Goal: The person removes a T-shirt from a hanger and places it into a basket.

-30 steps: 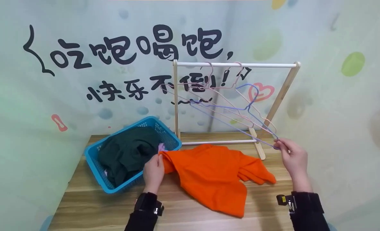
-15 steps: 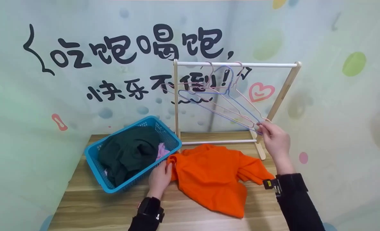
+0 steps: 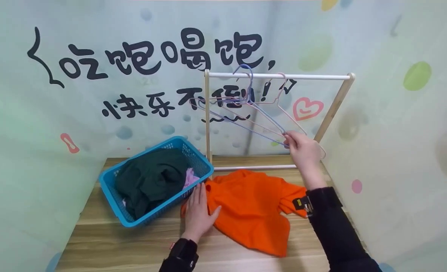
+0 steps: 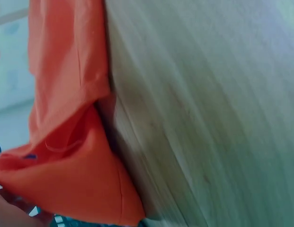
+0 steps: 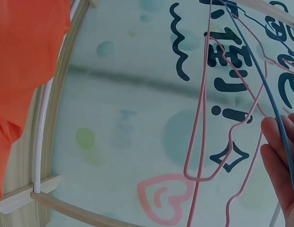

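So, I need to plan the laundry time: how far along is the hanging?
Early. Nothing is hung yet: the rack carries only bare hangers. In hand: the right hand holds a blue hanger, the left hand rests on the orange shirt. Left: the clothes in the blue basket.

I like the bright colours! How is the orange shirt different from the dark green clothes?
The orange shirt lies spread on the wooden table; the dark green clothes sit bunched inside the blue basket. The left hand rests on the orange shirt, while no hand touches the dark green clothes. Both are soft, crumpled cloth.
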A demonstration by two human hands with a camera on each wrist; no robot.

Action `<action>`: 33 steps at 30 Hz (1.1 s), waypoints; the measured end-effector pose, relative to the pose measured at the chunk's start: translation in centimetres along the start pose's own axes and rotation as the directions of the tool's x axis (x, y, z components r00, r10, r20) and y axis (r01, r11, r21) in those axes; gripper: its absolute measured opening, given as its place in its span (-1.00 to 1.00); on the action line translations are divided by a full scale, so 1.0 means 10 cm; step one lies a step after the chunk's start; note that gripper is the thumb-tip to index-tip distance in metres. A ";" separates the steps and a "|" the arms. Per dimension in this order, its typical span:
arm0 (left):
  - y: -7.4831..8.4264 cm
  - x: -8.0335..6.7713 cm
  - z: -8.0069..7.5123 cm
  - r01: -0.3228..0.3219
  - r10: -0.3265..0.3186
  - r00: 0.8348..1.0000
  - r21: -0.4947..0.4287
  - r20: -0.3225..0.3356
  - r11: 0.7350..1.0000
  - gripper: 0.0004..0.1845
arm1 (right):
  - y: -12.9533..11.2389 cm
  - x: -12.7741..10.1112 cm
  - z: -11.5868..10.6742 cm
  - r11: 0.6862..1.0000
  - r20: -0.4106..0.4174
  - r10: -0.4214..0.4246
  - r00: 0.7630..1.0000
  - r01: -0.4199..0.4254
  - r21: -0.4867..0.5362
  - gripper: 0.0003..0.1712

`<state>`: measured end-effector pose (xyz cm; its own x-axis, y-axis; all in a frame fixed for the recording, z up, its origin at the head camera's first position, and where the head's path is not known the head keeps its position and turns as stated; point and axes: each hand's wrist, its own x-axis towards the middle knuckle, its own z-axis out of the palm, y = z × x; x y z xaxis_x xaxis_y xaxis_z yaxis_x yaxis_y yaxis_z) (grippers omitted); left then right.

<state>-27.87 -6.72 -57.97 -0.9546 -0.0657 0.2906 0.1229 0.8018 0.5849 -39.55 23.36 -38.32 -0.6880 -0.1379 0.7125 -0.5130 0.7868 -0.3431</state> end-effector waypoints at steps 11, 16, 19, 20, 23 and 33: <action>0.18 -0.03 0.17 -0.076 0.065 0.995 0.167 0.072 0.983 0.15 | -0.11 0.12 0.22 1.000 0.055 0.025 0.998 -0.026 0.009 -0.86; 0.22 -0.03 0.26 -0.083 0.058 0.989 0.180 0.137 0.980 0.19 | -0.09 0.01 0.30 0.996 0.149 0.087 0.985 -0.091 0.023 -0.80; 0.23 -0.03 0.33 -0.082 0.050 0.983 0.178 0.177 0.981 0.20 | -0.05 -0.07 0.32 0.992 0.191 0.116 0.975 -0.122 0.020 -0.71; 0.23 -0.03 0.35 -0.081 0.047 0.981 0.176 0.191 0.981 0.20 | -0.04 -0.10 0.33 0.991 0.206 0.123 0.971 -0.132 0.027 -0.67; 0.23 -0.01 0.40 -0.084 0.045 0.973 0.169 0.225 0.982 0.20 | 0.03 -0.20 0.34 0.984 0.262 0.142 0.954 -0.165 0.065 -0.55; 0.20 0.00 0.51 -0.029 -0.018 0.935 0.127 0.355 0.992 0.17 | 0.27 -0.62 0.36 0.960 0.476 0.147 0.867 -0.242 0.144 -0.21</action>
<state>-28.99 -2.09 -60.72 -0.9907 0.1355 -0.0079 0.1155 0.8722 0.4754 -38.50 24.17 -45.91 -0.9163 -0.2898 0.2763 -0.3997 0.7016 -0.5899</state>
